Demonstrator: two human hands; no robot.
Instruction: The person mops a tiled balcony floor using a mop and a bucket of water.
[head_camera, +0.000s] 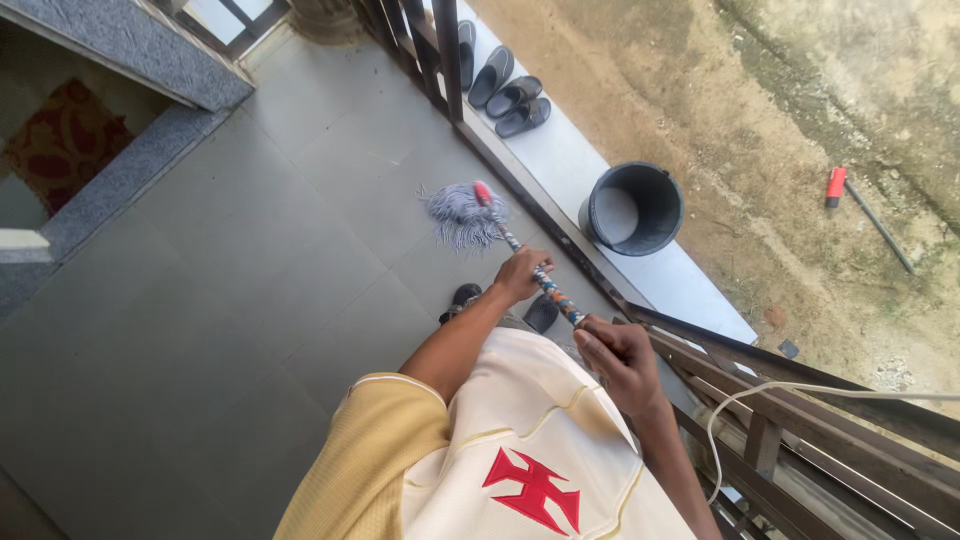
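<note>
Mop (462, 215) — grey string head with a red collar, lying spread on the grey tiled floor (220, 270) close to the railing (440, 50); its patterned handle (545, 282) is slanting up from the head toward the person

Left hand (520, 274) — wrapping around the handle partway up, fingers closed about the shaft, arm reaching out from a yellow sleeve (385, 430)

Right hand (612, 352) — gripping the upper end of the handle, fingers curled tight around it, sitting nearer the body than the other hand

Shirt (530, 440) — cream front with a red cross emblem, filling the lower middle of the view

Dark footwear (465, 295) — showing on the tiles just below the left hand, partly hidden by the arm; a second dark shape is lying beside it under the handle

Bucket (632, 208) — dark and round, standing upright on the pale ledge (570, 160) outside the railing, well apart from the mop head

Sandals (510, 95) — several dark ones lying side by side farther along the same ledge

Red-handled tool (838, 186) — lying on the bare dirt ground (760, 110) beyond the ledge, its dark shaft trailing off to the right

White cord (800, 390) — running over the wooden rails at the right

Patterned red rug (60, 140) — lying past a stone threshold at the far left
</note>
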